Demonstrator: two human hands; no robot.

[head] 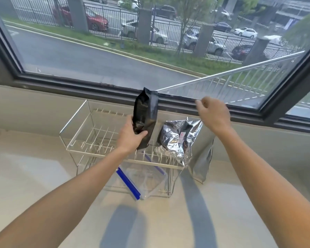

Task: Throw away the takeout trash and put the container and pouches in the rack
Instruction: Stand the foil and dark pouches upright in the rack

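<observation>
A white two-tier wire rack point(75, 120) stands on the pale counter by the window. My left hand point(131, 136) grips a black pouch point(147, 113) upright over the rack's upper tier. A crumpled silver pouch point(177, 138) rests on the right end of that tier. A clear container with a blue-edged lid point(143, 181) lies tilted on the lower tier. My right hand point(213, 113) hovers above the silver pouch with fingers loosely curled and nothing in them.
A grey-silver pouch point(202, 163) leans upright against the wall just right of the rack. A dark window frame point(97, 86) runs behind the rack. The counter point(34, 176) stretches left and toward me.
</observation>
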